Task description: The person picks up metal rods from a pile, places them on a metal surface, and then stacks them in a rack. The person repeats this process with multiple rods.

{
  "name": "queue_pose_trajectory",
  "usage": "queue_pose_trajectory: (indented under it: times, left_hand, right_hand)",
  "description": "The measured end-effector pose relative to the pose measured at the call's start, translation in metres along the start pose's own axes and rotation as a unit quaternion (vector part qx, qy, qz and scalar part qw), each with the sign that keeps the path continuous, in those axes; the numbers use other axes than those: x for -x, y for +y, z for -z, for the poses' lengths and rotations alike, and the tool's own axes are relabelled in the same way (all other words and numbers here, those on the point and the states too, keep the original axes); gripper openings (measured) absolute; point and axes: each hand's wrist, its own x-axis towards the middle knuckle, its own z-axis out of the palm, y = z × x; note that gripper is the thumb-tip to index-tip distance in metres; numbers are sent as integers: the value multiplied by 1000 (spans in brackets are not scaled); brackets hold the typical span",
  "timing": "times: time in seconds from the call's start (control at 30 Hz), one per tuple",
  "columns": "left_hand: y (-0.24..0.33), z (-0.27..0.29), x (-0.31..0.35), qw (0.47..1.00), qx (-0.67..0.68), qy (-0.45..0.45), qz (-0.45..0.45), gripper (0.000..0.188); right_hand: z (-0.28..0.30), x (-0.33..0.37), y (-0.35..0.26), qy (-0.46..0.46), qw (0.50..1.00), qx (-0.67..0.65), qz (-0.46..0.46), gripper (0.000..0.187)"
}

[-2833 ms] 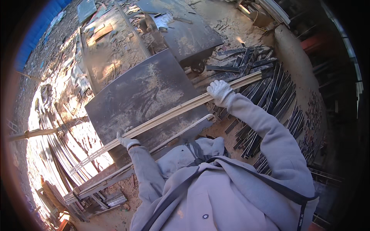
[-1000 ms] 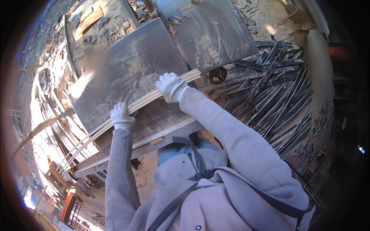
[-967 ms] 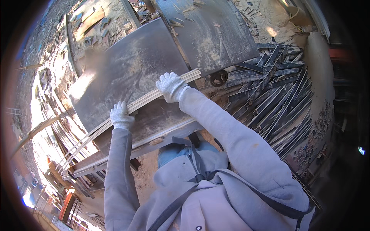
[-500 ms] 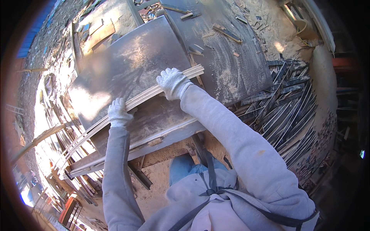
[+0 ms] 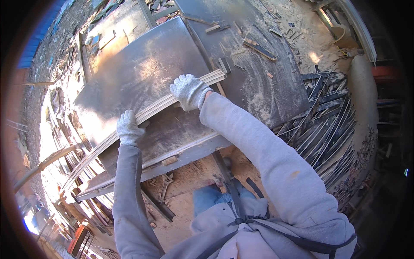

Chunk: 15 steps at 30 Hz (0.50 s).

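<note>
A bundle of long, thin wooden strips (image 5: 156, 107) lies slantwise over a dark, dusty panel (image 5: 172, 49), which forms the top of a bench. My left hand (image 5: 130, 128), in a pale knit glove, is closed around the strips left of the middle. Farther right, my right hand (image 5: 189, 92), gloved alike, grips the same bundle near its right end. The strips' left end reaches past the panel's left edge. Both thumbs are partly hidden. Just beyond the bundle's right end sits a small dark block (image 5: 224, 65).
A second dark panel (image 5: 267, 93) with sawdust and a loose offcut (image 5: 259, 49) adjoins on the right. Piled dark strips (image 5: 323, 123) fill the ground beyond it. More light strips lie at the left. An adjustable wrench (image 5: 166, 184) lies below the bench's near rail (image 5: 181, 159).
Both hands and the strips have shifted slightly left. The strips' left part looks less fanned out. The view has moved a little, bringing the wrench into sight.
</note>
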Motion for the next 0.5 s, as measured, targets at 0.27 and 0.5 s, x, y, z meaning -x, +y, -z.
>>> queue_pose_trajectory:
  times: [0.27, 0.5]
  left_hand:
    - [-6, 1, -9, 1000, 2, 19, -15, 60]
    - [-6, 2, -13, 999, 3, 34, -22, 59]
  right_hand:
    - [-4, -10, 7, 25, 1000, 14, 10, 45]
    - [1, -11, 7, 41, 999, 12, 10, 44]
